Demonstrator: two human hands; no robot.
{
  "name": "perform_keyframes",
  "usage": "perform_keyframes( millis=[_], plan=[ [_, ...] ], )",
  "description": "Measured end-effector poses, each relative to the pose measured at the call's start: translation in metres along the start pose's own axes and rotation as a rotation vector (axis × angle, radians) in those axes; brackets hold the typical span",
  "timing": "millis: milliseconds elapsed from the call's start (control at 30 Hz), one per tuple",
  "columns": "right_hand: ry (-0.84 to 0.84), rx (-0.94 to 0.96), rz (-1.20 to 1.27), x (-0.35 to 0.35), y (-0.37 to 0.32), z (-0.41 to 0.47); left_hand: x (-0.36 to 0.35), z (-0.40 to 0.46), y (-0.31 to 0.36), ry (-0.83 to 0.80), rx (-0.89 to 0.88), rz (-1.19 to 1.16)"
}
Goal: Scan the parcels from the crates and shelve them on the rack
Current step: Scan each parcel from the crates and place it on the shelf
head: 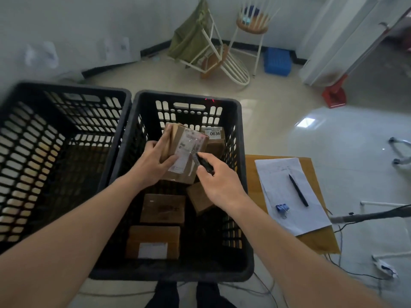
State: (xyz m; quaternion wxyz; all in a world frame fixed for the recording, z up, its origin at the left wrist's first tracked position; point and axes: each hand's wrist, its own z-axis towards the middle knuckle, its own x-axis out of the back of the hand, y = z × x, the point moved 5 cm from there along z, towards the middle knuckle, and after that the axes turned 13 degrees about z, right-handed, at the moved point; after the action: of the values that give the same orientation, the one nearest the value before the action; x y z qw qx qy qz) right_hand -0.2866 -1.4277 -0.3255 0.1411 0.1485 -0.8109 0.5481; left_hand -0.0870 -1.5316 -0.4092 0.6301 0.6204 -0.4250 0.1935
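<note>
Over the right-hand black crate (241, 174), my left hand (153, 161) has its grip wrapped round a labelled cardboard parcel (185, 152), held tilted above the crate's far half, while my right hand (219, 183) pinches a dark marker (203, 163) whose tip touches the parcel's label. Below the raised parcel, four more boxes lie in that crate, with bare floor showing along its near right wall. Left of this crate, rim against rim, stands a second black crate (66, 90); right of it sits a low surface (251, 174) carrying papers (280, 172), a pen (299, 191) and a blue clip (282, 207).
</note>
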Motion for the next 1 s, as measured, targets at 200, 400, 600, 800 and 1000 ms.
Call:
perform_keyframes(
  millis=[200, 400, 600, 800, 1000],
  plan=[
    [-0.056, 0.076, -0.117, 0.012, -0.033, -0.011, 0.034, 0.0, 0.022, 0.013, -0.109, 0.044],
    [-0.107, 0.094, -0.174, 0.019, -0.059, -0.028, 0.069, -0.002, 0.036, 0.081, -0.163, 0.12],
    [-0.143, 0.102, -0.155, 0.022, -0.083, -0.045, 0.1, -0.001, 0.042, 0.151, -0.164, 0.136],
    [-0.141, 0.106, -0.154, 0.02, -0.099, -0.06, 0.124, -0.002, 0.045, 0.183, -0.158, 0.1],
    [0.032, 0.17, -0.07, 0.021, -0.113, -0.062, 0.147, -0.009, 0.065, 0.177, -0.204, 0.015]
  ],
)
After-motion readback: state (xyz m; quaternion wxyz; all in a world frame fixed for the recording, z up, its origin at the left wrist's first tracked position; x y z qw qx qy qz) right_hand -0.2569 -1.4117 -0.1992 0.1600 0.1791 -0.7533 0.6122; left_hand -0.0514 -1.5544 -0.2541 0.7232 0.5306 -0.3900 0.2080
